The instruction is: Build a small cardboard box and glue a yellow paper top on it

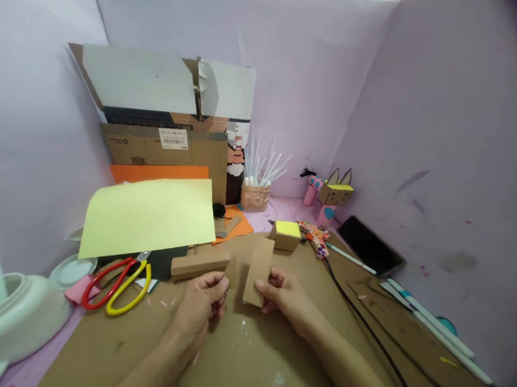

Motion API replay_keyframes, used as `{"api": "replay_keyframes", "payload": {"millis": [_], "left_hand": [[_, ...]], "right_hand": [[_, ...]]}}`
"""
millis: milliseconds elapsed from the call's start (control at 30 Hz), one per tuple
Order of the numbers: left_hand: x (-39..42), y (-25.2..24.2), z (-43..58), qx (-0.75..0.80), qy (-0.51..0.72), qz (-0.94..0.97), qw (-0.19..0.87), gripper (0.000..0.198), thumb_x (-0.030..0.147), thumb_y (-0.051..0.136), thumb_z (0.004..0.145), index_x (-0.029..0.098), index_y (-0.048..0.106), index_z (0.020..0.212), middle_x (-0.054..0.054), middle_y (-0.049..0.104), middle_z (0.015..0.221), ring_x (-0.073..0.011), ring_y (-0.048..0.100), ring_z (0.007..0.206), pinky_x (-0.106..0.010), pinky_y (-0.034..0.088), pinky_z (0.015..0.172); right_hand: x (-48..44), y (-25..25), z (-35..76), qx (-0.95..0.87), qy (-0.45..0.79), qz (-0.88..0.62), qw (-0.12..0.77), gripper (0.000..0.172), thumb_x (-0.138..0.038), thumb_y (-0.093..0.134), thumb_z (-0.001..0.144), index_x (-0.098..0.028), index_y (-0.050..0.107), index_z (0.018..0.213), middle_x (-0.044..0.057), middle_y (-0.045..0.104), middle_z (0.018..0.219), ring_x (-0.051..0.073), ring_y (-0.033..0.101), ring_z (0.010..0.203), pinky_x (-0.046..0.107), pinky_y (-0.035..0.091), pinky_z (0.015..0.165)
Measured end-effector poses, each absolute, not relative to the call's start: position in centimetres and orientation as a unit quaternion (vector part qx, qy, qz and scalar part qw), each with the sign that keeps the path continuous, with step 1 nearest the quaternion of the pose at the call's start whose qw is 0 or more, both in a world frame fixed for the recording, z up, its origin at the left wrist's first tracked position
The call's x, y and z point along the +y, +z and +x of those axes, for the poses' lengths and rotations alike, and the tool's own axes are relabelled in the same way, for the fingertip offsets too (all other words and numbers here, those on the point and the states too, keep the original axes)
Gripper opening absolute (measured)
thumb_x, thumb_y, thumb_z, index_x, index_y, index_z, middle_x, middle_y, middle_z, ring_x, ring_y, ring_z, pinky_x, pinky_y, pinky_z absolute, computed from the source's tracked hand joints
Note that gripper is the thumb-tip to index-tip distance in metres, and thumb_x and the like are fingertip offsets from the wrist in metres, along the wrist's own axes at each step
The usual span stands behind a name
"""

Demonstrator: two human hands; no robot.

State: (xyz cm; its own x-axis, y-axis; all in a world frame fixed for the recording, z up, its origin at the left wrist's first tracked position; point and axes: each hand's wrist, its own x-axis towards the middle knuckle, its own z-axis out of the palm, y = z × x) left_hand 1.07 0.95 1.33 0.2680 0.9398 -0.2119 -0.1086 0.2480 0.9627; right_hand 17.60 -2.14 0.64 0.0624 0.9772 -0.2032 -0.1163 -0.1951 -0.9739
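Between thumb and fingers, my left hand (pixel 210 297) pinches a small triangular piece of cardboard (pixel 231 272). My right hand (pixel 284 295) grips the lower right edge of a rectangular cardboard strip (pixel 260 270), which is tilted upright. The two pieces are held a little apart above the cardboard mat. Just behind my left hand lies a long folded cardboard bar (pixel 200 265). Beyond the strip sits a small cardboard box (pixel 287 235) with a yellow top.
Red and yellow-handled scissors (pixel 119 289) lie left, near a white pot (pixel 26 304). A flower-patterned glue gun (pixel 317 239) trails a black cord (pixel 363 324) at right, beside a phone (pixel 370 246). Behind stand yellow paper (pixel 152 216), a basket of glue sticks (pixel 256 196) and a cardboard animal (pixel 336 194).
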Motion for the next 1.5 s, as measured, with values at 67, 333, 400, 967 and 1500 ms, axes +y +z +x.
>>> {"api": "replay_keyframes", "payload": {"millis": [67,333,400,967,1500], "left_hand": [[0.3,1.5,1.2,0.449,0.400,0.462,0.652,0.032,0.042,0.071,0.058,0.015,0.053,0.060,0.008,0.042,0.043,-0.0047,0.036,0.035,-0.017,0.027,0.038],[-0.4,1.6,0.8,0.517,0.339,0.520,0.589,0.043,0.053,0.055,0.070,0.015,0.053,0.052,0.005,0.042,0.037,-0.0043,0.029,0.032,-0.017,0.018,0.036],[-0.4,2.1,0.7,0.508,0.368,0.521,0.579,0.040,0.052,0.057,0.069,0.015,0.052,0.053,0.005,0.043,0.037,-0.0045,0.030,0.033,-0.017,0.019,0.037],[0.1,2.2,0.4,0.494,0.494,0.468,0.541,0.027,0.042,0.064,0.067,0.015,0.059,0.068,0.006,0.049,0.048,-0.0070,0.040,0.043,-0.017,0.032,0.043],[-0.5,2.8,0.2,0.483,0.486,0.539,0.490,0.023,0.039,0.059,0.073,0.016,0.059,0.067,0.003,0.050,0.055,-0.0093,0.040,0.049,-0.020,0.033,0.047]], "right_hand": [[-2.2,0.4,16.9,-0.405,0.566,-0.527,0.488,0.037,-0.047,0.069,0.058,-0.015,0.056,0.071,-0.004,0.055,0.056,0.008,0.049,0.046,0.019,0.045,0.042],[-2.6,0.2,16.2,-0.423,0.567,-0.517,0.482,0.037,-0.053,0.060,0.068,-0.018,0.050,0.065,-0.005,0.050,0.053,0.008,0.048,0.046,0.022,0.048,0.045],[-2.6,0.2,16.4,-0.431,0.553,-0.523,0.484,0.035,-0.052,0.058,0.070,-0.018,0.051,0.065,-0.004,0.050,0.052,0.009,0.048,0.046,0.023,0.048,0.044],[-3.3,1.2,18.8,-0.753,-0.172,-0.394,0.497,0.030,0.001,0.052,0.075,-0.024,0.066,0.084,0.005,0.069,0.087,0.017,0.059,0.084,0.038,0.052,0.081],[-2.7,0.4,18.5,-0.719,0.161,-0.373,0.564,0.008,-0.020,0.061,0.078,-0.021,0.067,0.073,0.007,0.069,0.085,0.018,0.064,0.079,0.030,0.049,0.071]]}}
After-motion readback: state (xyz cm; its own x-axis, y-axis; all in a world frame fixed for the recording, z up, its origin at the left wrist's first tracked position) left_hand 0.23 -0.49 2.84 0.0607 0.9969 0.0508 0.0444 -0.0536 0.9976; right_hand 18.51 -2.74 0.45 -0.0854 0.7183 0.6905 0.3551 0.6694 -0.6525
